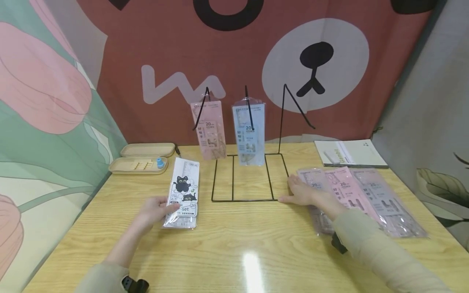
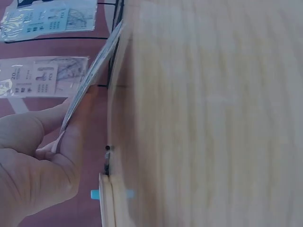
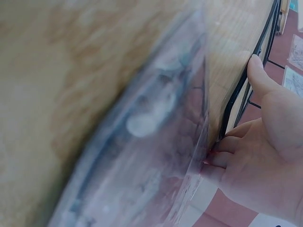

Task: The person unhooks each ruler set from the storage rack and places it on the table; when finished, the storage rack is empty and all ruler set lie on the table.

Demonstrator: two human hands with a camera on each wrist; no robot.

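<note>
My left hand pinches a clear-wrapped ruler set printed with black cats, thumb across its lower front. Edge-on in the left wrist view, the ruler set slants upward between thumb and fingers. A black wire display rack stands mid-table; a pink ruler set hangs on its left arm and a blue one on its middle arm. Around the rack's front right corner, my right hand has its thumb along the front wire and bent fingers at the side. Some fingertips are hidden in the right wrist view.
Three packaged ruler sets lie overlapping at the right, beneath my right forearm. Behind them is a pad with a white object on it. An opened beige case with a small blue item sits at back left. A printed cloth hangs behind.
</note>
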